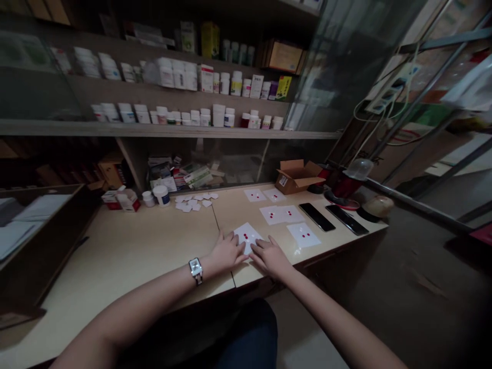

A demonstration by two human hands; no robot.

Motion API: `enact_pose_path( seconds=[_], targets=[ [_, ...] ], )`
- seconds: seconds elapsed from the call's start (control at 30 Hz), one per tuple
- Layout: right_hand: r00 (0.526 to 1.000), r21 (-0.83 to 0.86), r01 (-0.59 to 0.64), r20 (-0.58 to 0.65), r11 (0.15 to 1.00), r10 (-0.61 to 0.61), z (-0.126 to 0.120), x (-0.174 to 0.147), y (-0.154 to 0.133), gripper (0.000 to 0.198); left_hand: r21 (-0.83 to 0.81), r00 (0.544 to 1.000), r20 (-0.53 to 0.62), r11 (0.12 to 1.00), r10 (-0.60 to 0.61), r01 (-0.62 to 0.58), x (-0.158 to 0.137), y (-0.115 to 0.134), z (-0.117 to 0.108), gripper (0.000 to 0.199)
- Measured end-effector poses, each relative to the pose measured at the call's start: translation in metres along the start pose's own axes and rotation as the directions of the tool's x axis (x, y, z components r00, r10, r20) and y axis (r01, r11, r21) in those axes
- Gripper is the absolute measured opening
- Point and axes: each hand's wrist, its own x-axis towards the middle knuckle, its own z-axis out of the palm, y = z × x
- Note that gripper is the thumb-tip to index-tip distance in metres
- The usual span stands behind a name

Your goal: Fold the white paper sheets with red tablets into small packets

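A small square of white paper [246, 231] lies turned like a diamond near the table's front edge, with red tablets [246, 236] and paler ones on it. At its left lower edge is my left hand [227, 251], fingers bent and thumb close to the paper's near corner. My right hand [269, 256] grips the right lower edge, its fingertips close to the left ones. Further right, more white papers [303, 235] with red and pale tablets lie flat. Several folded white paper packets [194, 202] are heaped at the back, left of the hands.
Two dark phones [317, 217] lie to the right, near an open cardboard box [296, 177]. White bottles [161, 195] and small boxes [122, 199] stand at the back left. A wooden tray [46, 246] holds papers at far left. Shelves of medicine bottles [218, 116] rise behind the table [154, 241].
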Motion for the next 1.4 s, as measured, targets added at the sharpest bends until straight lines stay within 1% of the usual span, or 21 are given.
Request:
enact_pose_path(
  seconds=[0.17, 0.37, 0.53, 0.7, 0.9, 1.0, 1.13, 1.23, 1.3, 1.4],
  targets=[
    [0.996, 0.020, 0.093, -0.010, 0.995, -0.093, 0.005, 0.028, -0.039, 0.032, 0.030, 0.997, -0.007, 0.996, -0.080, 0.080, -0.042, -0.026, -0.013, 0.042],
    [0.986, 0.005, 0.167, 0.016, 0.986, -0.167, 0.006, 0.055, -0.075, 0.033, 0.039, 0.988, -0.015, 0.987, -0.154, 0.154, -0.079, -0.048, -0.026, 0.045],
    [0.972, 0.023, 0.232, 0.028, 0.972, -0.233, 0.010, 0.072, -0.104, 0.031, 0.049, 0.972, -0.022, 0.971, -0.234, 0.235, -0.114, -0.058, -0.028, 0.042],
    [0.950, 0.051, 0.309, 0.021, 0.950, -0.310, 0.013, 0.087, -0.140, 0.031, 0.089, 0.947, -0.034, 0.943, -0.318, 0.320, -0.156, -0.066, -0.032, 0.041],
    [0.932, 0.082, 0.357, 0.031, 0.931, -0.360, 0.010, 0.098, -0.181, 0.028, 0.118, 0.940, -0.018, 0.933, -0.341, 0.341, -0.198, -0.080, -0.040, 0.044],
    [0.927, 0.092, 0.371, 0.023, 0.924, -0.375, 0.010, 0.099, -0.190, 0.028, 0.116, 0.934, -0.008, 0.928, -0.357, 0.355, -0.209, -0.083, -0.041, 0.044],
    [0.928, 0.143, 0.367, 0.005, 0.919, -0.371, 0.012, 0.102, -0.188, 0.027, 0.080, 0.923, -0.013, 0.920, -0.385, 0.385, -0.214, -0.082, -0.039, 0.044],
    [0.952, 0.199, 0.306, -0.044, 0.931, -0.304, 0.014, 0.108, -0.184, 0.029, 0.062, 0.915, -0.028, 0.913, -0.402, 0.403, -0.213, -0.080, -0.038, 0.044],
    [0.966, 0.217, 0.257, -0.053, 0.942, -0.252, 0.015, 0.111, -0.185, 0.028, 0.066, 0.913, -0.037, 0.911, -0.406, 0.408, -0.212, -0.080, -0.039, 0.043],
    [0.972, 0.236, 0.237, -0.054, 0.942, -0.231, 0.017, 0.113, -0.190, 0.025, 0.080, 0.905, -0.058, 0.902, -0.421, 0.424, -0.211, -0.079, -0.040, 0.038]
  ],
)
